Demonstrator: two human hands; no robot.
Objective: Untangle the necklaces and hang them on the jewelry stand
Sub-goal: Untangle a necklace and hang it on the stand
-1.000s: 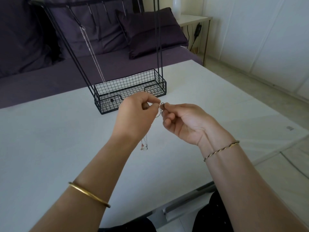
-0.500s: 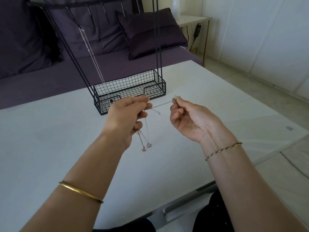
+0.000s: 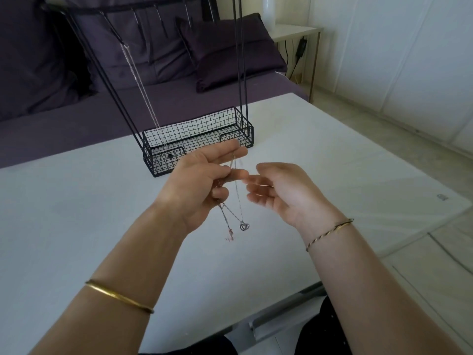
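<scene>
**Two chains tangled in the left hand, one already hung**

- White table [image 3: 76, 213] fills most of the view, with a purple couch [image 3: 179, 98] behind it.
- The jewelry stand [image 3: 194, 128] sits at the far edge of the table: wire basket base, tall posts, hook bar on top. One hung necklace [image 3: 141, 93] drops from a left-side hook into the basket.
- Left hand [image 3: 199, 180] is up over the table in front of the stand, thumb and fingers pinched on the tangled necklaces [image 3: 238, 196].
- Right hand [image 3: 279, 190] is just beside it, fingers loosely curled and motion-blurred. A fine strand seems to cross them, but I can't tell whether it's actually gripped.
- The strands dangle below the left hand, clear of the table. They end in a heart pendant [image 3: 244, 226] and a reddish end piece [image 3: 230, 233].

My read is mid-untangle, nothing ready to hang.

Risks:
- Pulling the strands apart under tension probably cinches the knot tighter.
- The chain is thin, so a loose pinch lets it slip and it drops in a heap.
- The swinging pendants could loop around each other again.
- At the hooks, a new chain could snag the hung one.
</scene>
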